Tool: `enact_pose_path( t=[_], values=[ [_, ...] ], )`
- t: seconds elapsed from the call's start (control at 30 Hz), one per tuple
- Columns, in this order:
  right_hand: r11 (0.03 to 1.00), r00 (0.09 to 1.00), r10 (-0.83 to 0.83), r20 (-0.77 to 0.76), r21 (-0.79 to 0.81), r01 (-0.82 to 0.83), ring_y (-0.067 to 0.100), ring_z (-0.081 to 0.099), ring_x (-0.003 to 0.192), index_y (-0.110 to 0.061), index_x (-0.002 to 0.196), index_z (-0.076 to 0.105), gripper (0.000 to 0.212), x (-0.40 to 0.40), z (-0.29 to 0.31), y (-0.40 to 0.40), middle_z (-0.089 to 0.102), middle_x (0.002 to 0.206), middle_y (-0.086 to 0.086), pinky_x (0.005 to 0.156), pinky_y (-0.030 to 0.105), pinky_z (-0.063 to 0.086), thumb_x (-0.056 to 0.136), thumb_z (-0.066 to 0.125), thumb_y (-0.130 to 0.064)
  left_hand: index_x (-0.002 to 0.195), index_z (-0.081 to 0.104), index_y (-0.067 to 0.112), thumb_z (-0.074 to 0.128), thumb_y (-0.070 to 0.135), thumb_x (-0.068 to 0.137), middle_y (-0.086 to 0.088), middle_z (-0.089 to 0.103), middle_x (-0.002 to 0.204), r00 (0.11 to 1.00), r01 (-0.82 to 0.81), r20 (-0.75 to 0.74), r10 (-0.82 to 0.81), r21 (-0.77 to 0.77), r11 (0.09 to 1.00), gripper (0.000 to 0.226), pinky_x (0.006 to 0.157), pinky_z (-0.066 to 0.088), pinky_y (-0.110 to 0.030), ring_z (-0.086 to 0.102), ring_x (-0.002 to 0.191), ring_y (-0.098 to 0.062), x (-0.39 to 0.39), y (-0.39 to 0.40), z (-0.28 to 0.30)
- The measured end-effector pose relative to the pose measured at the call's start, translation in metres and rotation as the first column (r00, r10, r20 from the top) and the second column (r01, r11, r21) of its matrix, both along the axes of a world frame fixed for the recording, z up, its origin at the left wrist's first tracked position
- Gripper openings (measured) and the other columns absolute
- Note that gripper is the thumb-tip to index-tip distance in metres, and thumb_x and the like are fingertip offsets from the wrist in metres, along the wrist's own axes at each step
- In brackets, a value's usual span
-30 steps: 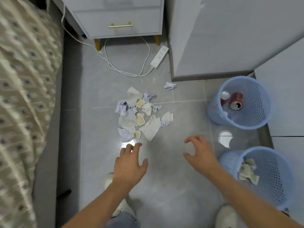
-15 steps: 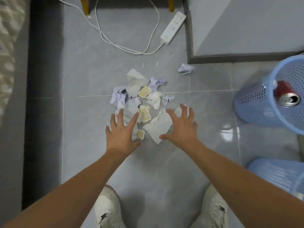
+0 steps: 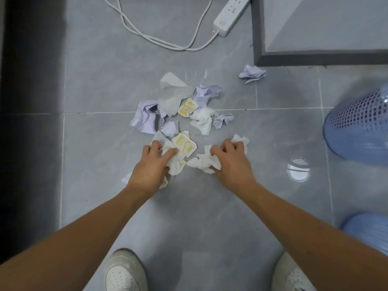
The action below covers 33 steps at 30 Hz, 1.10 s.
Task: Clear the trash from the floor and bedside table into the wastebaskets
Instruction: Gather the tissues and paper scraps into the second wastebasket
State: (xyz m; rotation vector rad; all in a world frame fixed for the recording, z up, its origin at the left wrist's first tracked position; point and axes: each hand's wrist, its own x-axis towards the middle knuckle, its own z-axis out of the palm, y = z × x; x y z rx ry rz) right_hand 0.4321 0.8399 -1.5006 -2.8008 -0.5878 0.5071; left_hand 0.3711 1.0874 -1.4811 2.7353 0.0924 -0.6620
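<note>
A pile of trash lies on the grey tile floor: white tissues, crumpled lilac paper [image 3: 146, 118] and yellow-printed wrappers [image 3: 187, 107]. My left hand [image 3: 152, 166] is closed on a white tissue [image 3: 176, 164] at the pile's near edge, beside a yellow-printed wrapper [image 3: 184, 143]. My right hand [image 3: 230, 160] grips another crumpled white tissue [image 3: 204, 161]. One lilac paper ball [image 3: 252, 73] lies apart, further back on the right. Two blue mesh wastebaskets stand on the right, one further back [image 3: 357, 127] and one nearer [image 3: 369, 229], both cut off by the frame.
A white power strip [image 3: 230, 15] and its looping cable [image 3: 159, 36] lie on the floor at the top. A dark-based cabinet corner [image 3: 294, 57] stands at upper right. A dark strip [image 3: 31, 122] runs along the left. My white shoes [image 3: 123, 271] are at the bottom.
I have bent lower, so the pile looks larger. Both hands went from spread open above the floor to closed on tissues at the pile's near edge.
</note>
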Motion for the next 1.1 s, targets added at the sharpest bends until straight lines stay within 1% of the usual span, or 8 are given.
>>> enact_pose_path(
  t=[0.17, 0.37, 0.5, 0.7, 0.8, 0.93, 1.03, 1.1],
  values=[
    [0.984, 0.999, -0.037, -0.040, 0.171, 0.043, 0.024, 0.039, 0.081, -0.016, 0.096, 0.058, 0.037, -0.003, 0.001, -0.014, 0.055, 0.095, 0.004, 0.056, 0.043, 0.047, 0.068, 0.076, 0.001, 0.128, 0.057, 0.028, 0.067, 0.013, 0.088, -0.001, 0.042, 0.120, 0.997, -0.074, 0.010, 0.076, -0.141, 0.987, 0.044, 0.070, 0.050, -0.038, 0.047, 0.111, -0.025, -0.012, -0.009, 0.001],
    [0.960, 0.995, -0.097, -0.038, 0.259, 0.104, 0.027, 0.047, 0.081, -0.015, 0.091, 0.057, 0.036, -0.013, 0.039, -0.027, 0.053, 0.091, 0.002, 0.056, 0.044, 0.048, 0.066, 0.071, 0.007, 0.112, 0.057, 0.027, 0.070, 0.013, 0.087, 0.001, 0.041, 0.111, 0.980, -0.167, 0.076, 0.186, -0.211, 0.963, 0.031, 0.072, 0.054, -0.044, 0.052, 0.097, -0.026, -0.016, -0.013, 0.036],
    [0.945, 0.991, -0.120, -0.055, 0.299, 0.131, 0.022, 0.040, 0.080, -0.017, 0.089, 0.054, 0.045, -0.029, 0.093, -0.032, 0.052, 0.093, 0.000, 0.054, 0.044, 0.045, 0.058, 0.072, 0.010, 0.111, 0.057, 0.026, 0.069, 0.011, 0.087, 0.003, 0.040, 0.109, 0.971, -0.173, 0.118, 0.206, -0.243, 0.955, 0.031, 0.067, 0.053, -0.043, 0.052, 0.086, -0.023, -0.016, -0.024, 0.091],
    [0.869, 0.944, -0.331, -0.013, 0.385, 0.310, 0.024, 0.046, 0.080, -0.019, 0.085, 0.052, 0.045, -0.048, 0.208, -0.070, 0.049, 0.090, -0.002, 0.058, 0.038, 0.041, 0.060, 0.067, 0.014, 0.112, 0.058, 0.027, 0.072, 0.008, 0.088, 0.006, 0.041, 0.108, 0.978, -0.094, 0.143, 0.151, -0.342, 0.935, 0.035, 0.068, 0.052, -0.039, 0.053, 0.084, -0.019, -0.011, -0.073, 0.210],
    [0.810, 0.884, -0.467, 0.012, 0.407, 0.422, 0.022, 0.046, 0.079, -0.022, 0.086, 0.049, 0.047, -0.065, 0.269, -0.112, 0.047, 0.089, -0.004, 0.060, 0.031, 0.035, 0.062, 0.070, 0.013, 0.111, 0.060, 0.027, 0.074, 0.007, 0.087, 0.008, 0.043, 0.108, 0.984, 0.009, 0.169, 0.061, -0.384, 0.923, 0.035, 0.067, 0.051, -0.031, 0.053, 0.084, -0.016, -0.006, -0.117, 0.271],
    [0.721, 0.763, -0.642, 0.076, 0.400, 0.566, 0.018, 0.039, 0.072, -0.012, 0.078, 0.050, 0.036, -0.099, 0.331, -0.185, 0.042, 0.084, -0.005, 0.056, 0.031, 0.032, 0.067, 0.072, 0.015, 0.112, 0.061, 0.025, 0.072, 0.001, 0.084, 0.007, 0.044, 0.107, 0.984, 0.146, 0.164, -0.074, -0.482, 0.864, 0.038, 0.070, 0.040, -0.010, 0.053, 0.085, -0.010, 0.003, -0.199, 0.332],
    [0.640, 0.649, -0.751, 0.120, 0.374, 0.671, 0.021, 0.044, 0.074, -0.009, 0.079, 0.056, 0.029, -0.125, 0.352, -0.247, 0.050, 0.084, 0.000, 0.057, 0.034, 0.037, 0.071, 0.075, 0.011, 0.117, 0.060, 0.027, 0.070, 0.009, 0.087, 0.008, 0.042, 0.110, 0.964, 0.261, 0.185, -0.191, -0.513, 0.818, 0.037, 0.070, 0.041, -0.012, 0.053, 0.088, -0.011, 0.004, -0.272, 0.352],
    [0.571, 0.567, -0.813, 0.133, 0.375, 0.731, 0.022, 0.046, 0.072, -0.009, 0.079, 0.057, 0.026, -0.142, 0.356, -0.288, 0.053, 0.082, 0.001, 0.058, 0.032, 0.037, 0.073, 0.075, 0.009, 0.121, 0.057, 0.029, 0.069, 0.014, 0.090, 0.007, 0.041, 0.113, 0.953, 0.302, 0.189, -0.237, -0.535, 0.789, 0.037, 0.072, 0.047, -0.022, 0.053, 0.092, -0.013, 0.002, -0.323, 0.354]
  ],
)
